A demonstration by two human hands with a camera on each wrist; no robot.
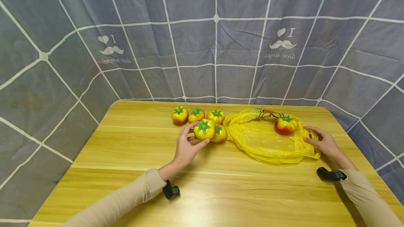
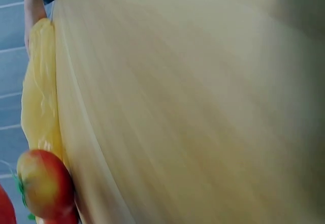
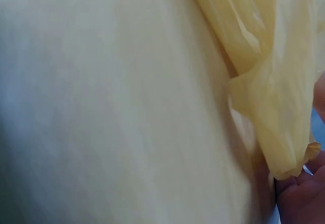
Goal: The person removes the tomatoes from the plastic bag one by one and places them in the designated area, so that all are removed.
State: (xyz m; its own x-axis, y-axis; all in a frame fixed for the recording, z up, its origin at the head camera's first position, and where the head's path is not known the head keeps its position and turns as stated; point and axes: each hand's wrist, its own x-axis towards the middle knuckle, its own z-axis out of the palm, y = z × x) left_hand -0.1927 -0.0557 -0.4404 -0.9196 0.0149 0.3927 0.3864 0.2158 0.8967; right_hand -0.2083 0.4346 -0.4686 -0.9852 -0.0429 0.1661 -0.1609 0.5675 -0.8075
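Observation:
My left hand (image 1: 186, 146) holds a yellow tomato (image 1: 204, 130) with a green star-shaped top between thumb and fingers, in front of the other tomatoes. Just behind it, partly hidden, is another tomato (image 1: 220, 134). A yellow plastic bag (image 1: 252, 143) lies spread on the table to the right, its left end beside that tomato. One red-and-yellow tomato (image 1: 285, 126) sits at the bag's right part. My right hand (image 1: 325, 144) grips the bag's right edge; the right wrist view shows the gathered plastic (image 3: 284, 112) against the fingers (image 3: 304, 193).
Three tomatoes stand in a row at the back: the left one (image 1: 180, 115), the middle one (image 1: 196, 114) and the right one (image 1: 216, 116). The wooden table (image 1: 221, 192) reaches back to a grey curtain (image 1: 195, 45) with white lines.

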